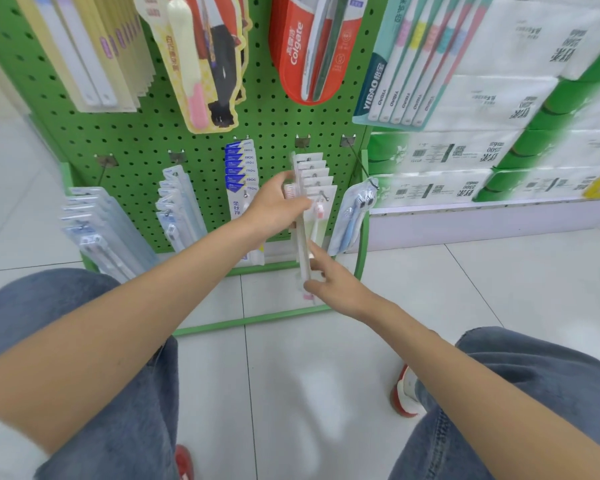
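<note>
A long toothbrush pack [303, 247] with a pink brush head hangs down in front of a row of like packs [314, 174] on a hook of the green pegboard rack [146, 140]. My left hand [278, 207] grips the pack near its top, fingers curled round it beside the hook. My right hand [329, 285] holds the pack's lower end, thumb and fingers pinching it just above the floor.
More toothbrush packs hang on nearby hooks: clear ones [97, 230] at the left, blue-labelled ones [239, 168], a blue pair [354, 216] at the right. A Colgate pack [309, 50] hangs above. White tissue packs [499, 98] fill the right shelf. The rack's green floor frame [257, 320] lies between my knees.
</note>
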A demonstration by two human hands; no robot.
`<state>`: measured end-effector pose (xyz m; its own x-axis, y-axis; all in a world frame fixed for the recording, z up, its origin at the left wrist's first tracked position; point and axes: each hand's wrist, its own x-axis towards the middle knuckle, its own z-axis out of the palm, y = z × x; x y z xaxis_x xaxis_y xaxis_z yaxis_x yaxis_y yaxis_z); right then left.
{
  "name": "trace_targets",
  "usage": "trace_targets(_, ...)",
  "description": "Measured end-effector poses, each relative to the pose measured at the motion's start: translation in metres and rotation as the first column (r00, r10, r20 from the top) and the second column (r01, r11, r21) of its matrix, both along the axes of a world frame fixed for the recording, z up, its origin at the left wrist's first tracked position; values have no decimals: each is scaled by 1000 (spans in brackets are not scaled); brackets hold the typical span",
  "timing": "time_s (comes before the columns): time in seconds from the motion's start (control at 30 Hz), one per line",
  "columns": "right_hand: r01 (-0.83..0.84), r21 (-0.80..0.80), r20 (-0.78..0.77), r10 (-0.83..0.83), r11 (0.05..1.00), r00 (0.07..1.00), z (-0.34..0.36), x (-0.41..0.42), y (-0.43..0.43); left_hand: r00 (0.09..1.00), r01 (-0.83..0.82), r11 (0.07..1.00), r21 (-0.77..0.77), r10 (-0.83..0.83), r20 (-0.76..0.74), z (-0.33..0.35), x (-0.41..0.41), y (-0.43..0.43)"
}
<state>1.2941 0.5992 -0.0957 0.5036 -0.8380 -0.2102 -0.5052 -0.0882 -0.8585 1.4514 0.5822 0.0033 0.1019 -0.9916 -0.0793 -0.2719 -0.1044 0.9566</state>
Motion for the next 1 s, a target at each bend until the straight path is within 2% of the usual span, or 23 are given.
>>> trace_targets(0.2,53,74,29,-56,996,998,0,-2,-2,997,-25,1000,7,26,-69,-5,7,-6)
trace_targets(0.33,78,20,-17,-77,997,997,-4,-3,-5,994,-20,1000,-21,17,-112,-8,6,-6)
trace_targets(0.6,82,77,-4,-82,994,997,-1,-4,-7,967,52,995,91,-28,-252,-6,3,-5)
trace_targets(0.7,89,22,13,-89,996,996,8,-5,-12,960,102,988,113,-67,-273,-10,1,-3)
trace_targets(0.83,193,-61,93,-187,979,978,27,-8,-19,951,153,980,126,-112,-287,-14,-2,-2)
trace_targets(1.0,324,-90,217,-299,942,929,44,-15,-23,947,215,963,161,-166,-273,-18,-4,-1)
